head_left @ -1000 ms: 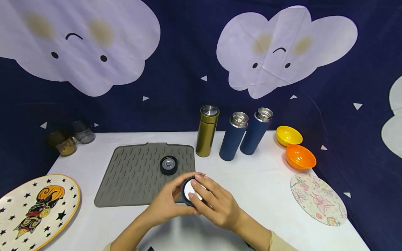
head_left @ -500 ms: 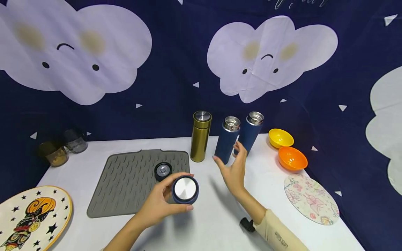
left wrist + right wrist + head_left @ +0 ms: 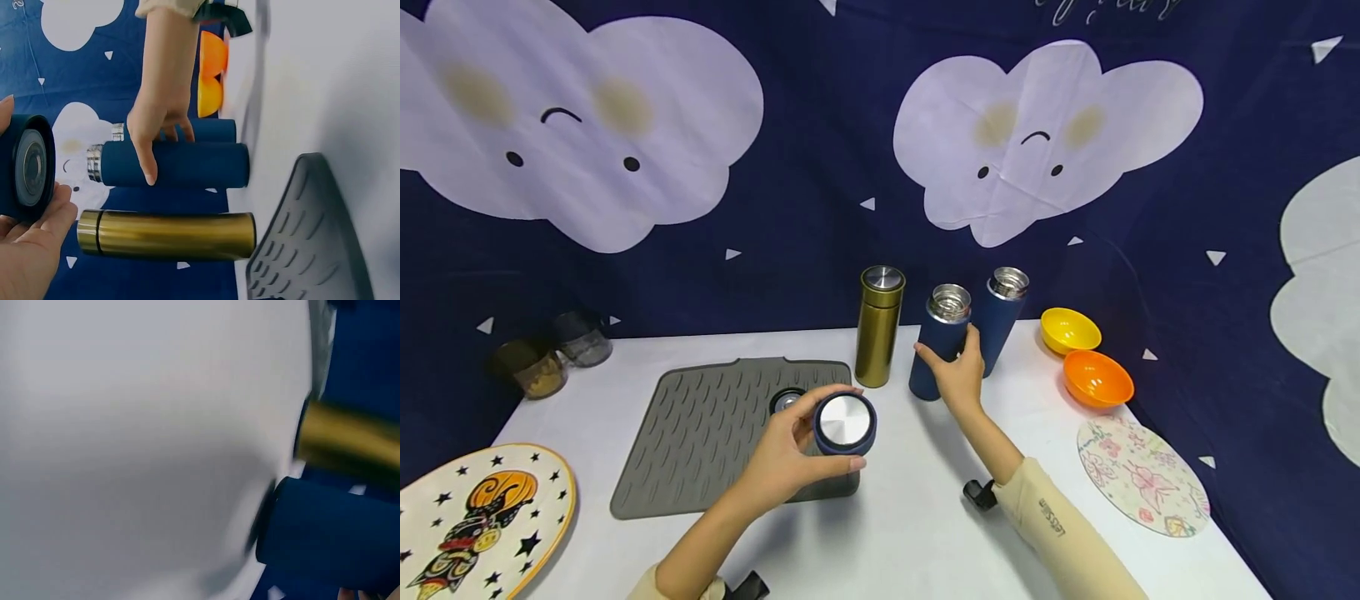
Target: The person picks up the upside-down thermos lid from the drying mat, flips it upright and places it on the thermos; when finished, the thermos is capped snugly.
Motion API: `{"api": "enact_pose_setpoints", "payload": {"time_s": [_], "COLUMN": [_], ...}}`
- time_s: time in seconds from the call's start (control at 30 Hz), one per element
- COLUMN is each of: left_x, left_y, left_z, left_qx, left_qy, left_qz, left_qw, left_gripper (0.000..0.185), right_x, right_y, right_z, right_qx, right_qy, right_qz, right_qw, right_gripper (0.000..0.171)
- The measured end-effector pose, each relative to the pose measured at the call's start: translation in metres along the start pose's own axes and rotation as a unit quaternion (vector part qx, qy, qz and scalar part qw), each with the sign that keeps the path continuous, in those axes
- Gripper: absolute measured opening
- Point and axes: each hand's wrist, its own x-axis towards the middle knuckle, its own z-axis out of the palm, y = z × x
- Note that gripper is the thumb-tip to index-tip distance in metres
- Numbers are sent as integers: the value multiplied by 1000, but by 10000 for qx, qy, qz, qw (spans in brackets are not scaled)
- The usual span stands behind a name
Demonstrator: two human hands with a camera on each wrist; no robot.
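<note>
My left hand (image 3: 782,454) grips a dark blue flask lid (image 3: 846,422) with a silver top, held up over the mat's right edge. In the left wrist view the underside of the lid (image 3: 31,165) shows a pale round inner seal. My right hand (image 3: 958,371) has its thumb and fingers round the nearer blue flask (image 3: 936,350), below its bare steel neck. A second uncapped blue flask (image 3: 1002,317) stands just behind it. To its left is a capped gold flask (image 3: 878,333). Whether the gripped flask's base touches the table cannot be told.
A grey ribbed drying mat (image 3: 700,442) bears a black lid (image 3: 784,399), partly hidden by the left hand. A patterned plate (image 3: 550,500) is at left, two glass cups (image 3: 542,375) behind it. Yellow (image 3: 1070,330) and orange bowls (image 3: 1097,379) and a floral round mat (image 3: 1142,475) lie right.
My right hand has left the lid, reached forward and taken hold of the nearer blue flask, which has shifted slightly toward me. My left hand keeps the lid, now a little higher.
</note>
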Motion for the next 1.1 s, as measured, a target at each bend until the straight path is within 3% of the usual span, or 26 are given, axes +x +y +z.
{"api": "enact_pose_setpoints", "payload": {"time_s": [0.23,0.43,0.57,0.73,0.9,1.1], "left_x": [19,42,56,63,68,74], "left_y": [16,32,31,18,11,4], "left_z": [-1,12,30,47,50,52], "left_qx": [-170,-380,-367,13,175,402], "left_qy": [334,449,276,237,320,81], "left_qz": [66,-19,77,221,309,447], "left_qw": [9993,9983,9989,9995,9989,9982], "left_gripper": [71,70,69,66,65,67], "right_x": [-67,-108,-119,-121,-121,-121], "right_y": [-33,-40,-36,-32,-31,-31], "right_z": [-14,-20,-22,-24,-24,-25], "right_qx": [136,242,204,151,84,71], "right_qy": [-702,-1210,-1273,-1230,-1255,-1247], "right_qz": [-315,-757,-948,-902,-776,-790], "right_qw": [9969,9895,9871,9882,9890,9890], "right_gripper": [72,72,72,72,72,70]}}
